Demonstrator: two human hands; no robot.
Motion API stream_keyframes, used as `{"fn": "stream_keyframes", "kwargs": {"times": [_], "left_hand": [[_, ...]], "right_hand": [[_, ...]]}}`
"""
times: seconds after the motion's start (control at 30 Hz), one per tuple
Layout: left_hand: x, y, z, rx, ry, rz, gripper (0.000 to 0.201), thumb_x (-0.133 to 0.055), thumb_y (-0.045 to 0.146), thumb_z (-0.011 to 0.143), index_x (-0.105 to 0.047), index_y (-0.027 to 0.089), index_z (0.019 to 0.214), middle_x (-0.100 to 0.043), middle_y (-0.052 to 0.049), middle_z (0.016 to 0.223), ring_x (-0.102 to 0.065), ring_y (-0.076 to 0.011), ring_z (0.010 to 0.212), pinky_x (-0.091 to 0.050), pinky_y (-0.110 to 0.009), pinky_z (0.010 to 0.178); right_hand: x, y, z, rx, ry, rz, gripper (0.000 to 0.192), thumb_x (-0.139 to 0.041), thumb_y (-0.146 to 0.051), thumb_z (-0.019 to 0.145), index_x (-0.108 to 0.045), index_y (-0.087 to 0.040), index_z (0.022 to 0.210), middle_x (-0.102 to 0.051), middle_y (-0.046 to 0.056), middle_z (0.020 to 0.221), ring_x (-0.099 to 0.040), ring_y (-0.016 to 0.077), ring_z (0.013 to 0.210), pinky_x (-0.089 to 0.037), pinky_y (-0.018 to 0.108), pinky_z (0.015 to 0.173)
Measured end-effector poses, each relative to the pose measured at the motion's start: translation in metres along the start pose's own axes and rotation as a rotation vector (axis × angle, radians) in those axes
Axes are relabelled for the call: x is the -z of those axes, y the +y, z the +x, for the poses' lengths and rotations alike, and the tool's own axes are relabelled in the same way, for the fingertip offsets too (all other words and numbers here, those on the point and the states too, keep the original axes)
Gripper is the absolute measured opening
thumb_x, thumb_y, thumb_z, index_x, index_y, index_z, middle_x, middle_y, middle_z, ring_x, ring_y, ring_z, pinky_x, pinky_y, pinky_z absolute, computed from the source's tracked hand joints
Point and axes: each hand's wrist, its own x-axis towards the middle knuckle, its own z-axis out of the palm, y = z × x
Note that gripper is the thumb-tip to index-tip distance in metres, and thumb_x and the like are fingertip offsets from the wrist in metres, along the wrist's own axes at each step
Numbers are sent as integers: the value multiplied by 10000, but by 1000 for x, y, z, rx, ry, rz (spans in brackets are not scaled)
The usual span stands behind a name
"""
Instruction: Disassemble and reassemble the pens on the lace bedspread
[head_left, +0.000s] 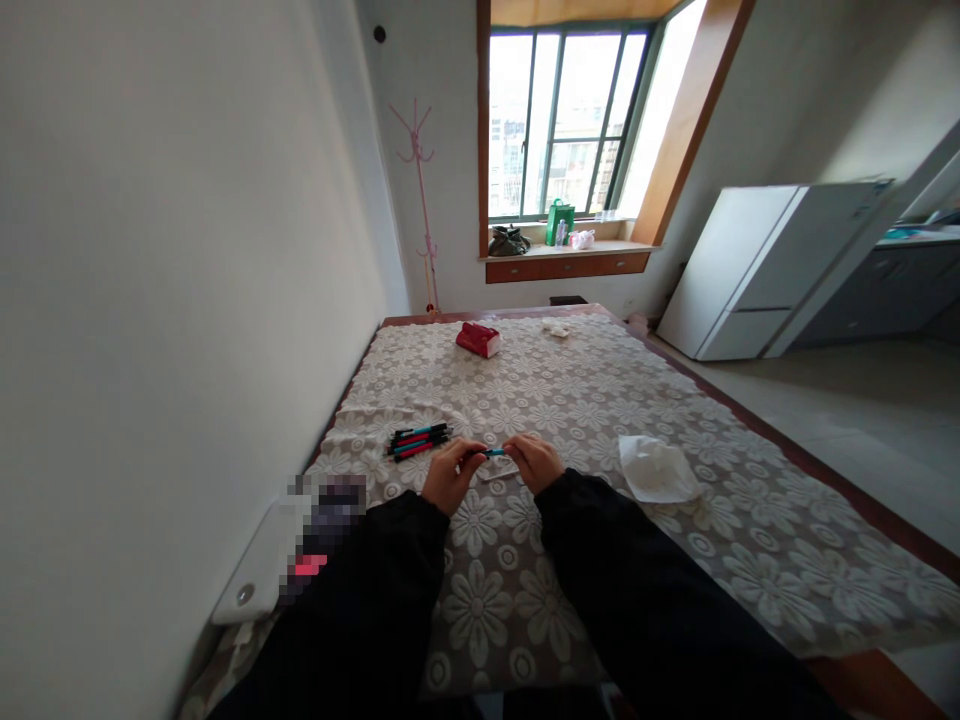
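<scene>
A long counter (750,520) covered by a grey cloth with a white lace flower pattern runs away from the viewer toward a bright window (570,120), with a plain white wall along its left side and a white fridge (757,265) standing on the floor to the right. A thin pink coat stand (421,190) is in the far left corner, and a few bags sit on the window ledge. Two black sleeves reach forward from the bottom of the view. On the counter, a white crumpled tissue or cloth (657,470) lies well to the right of the hands, a red and white box (478,339) rests near the far end, and a small bundle of pens (418,441) with black, red and teal barrels lies just left of the hands. The left hand (448,475) and right hand (534,462) meet close together above the cloth, each with its fingers pinching one end of a small teal pen piece (494,452) held level between them. Whether the piece is being pulled apart or pushed together cannot be told at this size. A pale slim item lies on the cloth just under the hands; what it is cannot be made out. Judging from the layout, several pens are gathered in the bundle and one is in hand, so the work looks partly through, though which pens are finished cannot be told.
</scene>
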Motion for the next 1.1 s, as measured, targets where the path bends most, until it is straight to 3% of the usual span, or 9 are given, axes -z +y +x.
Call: {"fn": "stream_keyframes", "kwargs": {"times": [0.23,0.47,0.7,0.97,1.1], "left_hand": [[-1,0,0,20,22,-4,244,-515,366,906,-652,196,1015,-627,-45,870,-565,-136,735,-454,-242,635],[-1,-3,0,4,-21,4,278,-499,397,912,-669,183,960,-638,-56,853,-579,-149,753,-461,-252,646],[0,-1,1,20,15,-3,220,-525,346,902,-657,205,1007,-624,-37,867,-561,-130,718,-448,-232,622],[1,1,1,12,23,4,224,-526,351,902,-654,208,1018,-621,-37,865,-572,-134,724,-449,-236,625],[1,1,0,-14,4,15,234,-520,361,908,-665,195,988,-618,-41,838,-567,-135,718,-444,-242,634]], "right_hand": [[2,-6,1,21,34,72,75,-543,-234,886,-611,-208,906,-606,39,775,-553,175,731,-458,288,675],[0,0,0,16,-20,-13,222,-442,-267,946,-630,-208,844,-620,44,742,-575,173,703,-458,293,691],[1,-3,0,38,12,84,85,-530,-227,902,-594,-213,956,-615,53,845,-560,190,810,-467,302,728],[-1,-2,0,33,-4,90,85,-538,-236,900,-597,-213,957,-612,45,834,-558,179,780,-463,294,730],[-1,-2,-1,15,-52,1,165,-455,-235,939,-608,-209,882,-629,41,777,-583,171,726,-447,281,712]]}}
